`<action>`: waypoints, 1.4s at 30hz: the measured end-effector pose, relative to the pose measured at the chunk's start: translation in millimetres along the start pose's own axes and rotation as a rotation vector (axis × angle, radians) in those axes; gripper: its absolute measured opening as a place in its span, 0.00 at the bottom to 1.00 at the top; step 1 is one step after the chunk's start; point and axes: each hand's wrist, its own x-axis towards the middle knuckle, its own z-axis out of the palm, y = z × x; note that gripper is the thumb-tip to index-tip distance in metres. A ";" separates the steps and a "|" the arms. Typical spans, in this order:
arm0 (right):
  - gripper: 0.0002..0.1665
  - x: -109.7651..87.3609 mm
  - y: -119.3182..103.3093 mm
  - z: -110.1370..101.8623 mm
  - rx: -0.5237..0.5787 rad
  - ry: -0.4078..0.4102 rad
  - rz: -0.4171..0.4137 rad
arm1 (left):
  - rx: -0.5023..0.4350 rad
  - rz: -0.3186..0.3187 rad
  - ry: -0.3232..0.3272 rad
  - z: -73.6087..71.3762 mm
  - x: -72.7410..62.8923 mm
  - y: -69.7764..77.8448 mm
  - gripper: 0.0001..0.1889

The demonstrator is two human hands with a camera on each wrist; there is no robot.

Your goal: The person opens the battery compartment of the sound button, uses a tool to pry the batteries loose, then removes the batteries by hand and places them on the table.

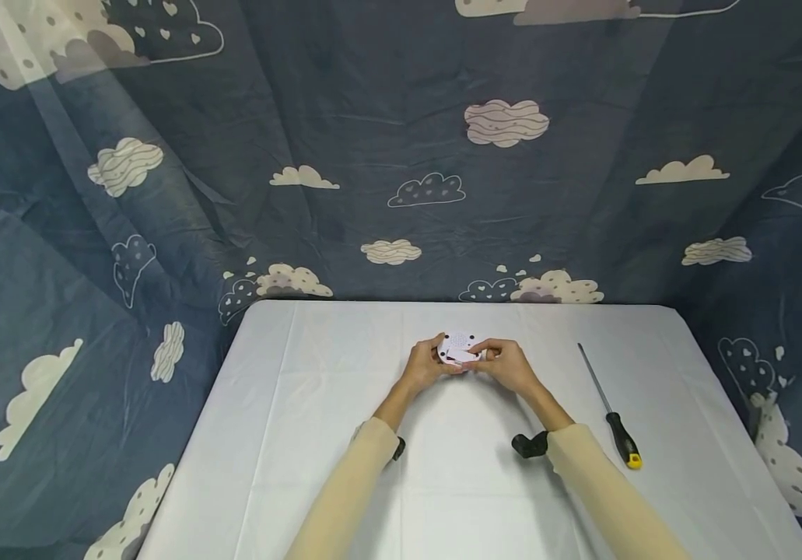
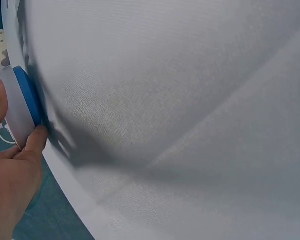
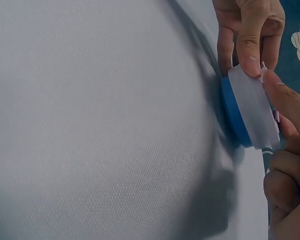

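Note:
Above the far middle of the table, both hands hold a small round device (image 1: 458, 340). Its white back, with a dotted speaker grille and several dark holes, faces me in the head view; a blue side (image 3: 234, 114) shows in the right wrist view. My left hand (image 1: 425, 364) grips its left and lower edge, the left thumb against the white rim. At the lower part of the back, a small white battery cover (image 1: 460, 356) sits tilted, its right end pinched between thumb and fingers of my right hand (image 1: 509, 365). The right fingertips partly hide it.
To the right on the white table (image 1: 330, 404) lies a screwdriver (image 1: 622, 440) with a black and yellow handle, its shaft pointing to the far side. Dark blue cloth (image 1: 372, 117) with a cloud print hangs behind the table and along both sides.

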 end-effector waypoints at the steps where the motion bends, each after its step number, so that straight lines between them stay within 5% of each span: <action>1: 0.21 -0.2 0.1 0.0 0.017 0.003 0.006 | 0.006 0.000 0.002 0.5 -0.2 -0.7 0.45; 7: 0.22 -3.7 1.4 -7.0 -0.017 0.087 0.001 | -0.006 -0.008 0.000 2.5 -2.3 -1.9 0.46; 27: 0.27 -14.2 39.5 -69.6 -0.236 0.739 0.259 | -0.012 -0.058 0.009 3.5 -4.2 -1.1 0.46; 34: 0.26 -20.9 60.1 -81.7 -0.302 0.782 0.351 | -0.028 -0.056 0.007 3.9 -4.6 -1.9 0.47; 42: 0.26 -25.5 64.5 -86.6 -0.355 0.739 0.407 | -0.024 -0.047 0.003 4.1 -5.1 0.9 0.46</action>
